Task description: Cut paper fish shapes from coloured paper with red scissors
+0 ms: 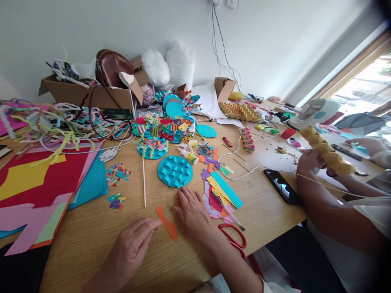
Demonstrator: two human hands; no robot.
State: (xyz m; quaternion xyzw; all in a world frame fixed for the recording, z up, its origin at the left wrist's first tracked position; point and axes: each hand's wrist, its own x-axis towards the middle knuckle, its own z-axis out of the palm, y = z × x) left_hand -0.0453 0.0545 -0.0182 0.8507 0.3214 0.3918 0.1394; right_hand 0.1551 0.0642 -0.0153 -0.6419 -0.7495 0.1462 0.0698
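Fingers-together left hand point(134, 244) and flat, spread right hand point(192, 212) flank an orange strip point(167, 224) on open near tabletop point(88, 240); far cardboard box point(76, 95) holds brown bag point(111, 67).

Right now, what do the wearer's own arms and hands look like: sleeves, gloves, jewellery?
The left hand and right hand are bare: no gloves, rings or watch visible. Both forearms are uncovered; white cloth shows by the right elbow at the bottom edge.

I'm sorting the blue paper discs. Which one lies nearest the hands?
The scale-patterned disc, just beyond the right hand; the others lie farther back, most decorated.
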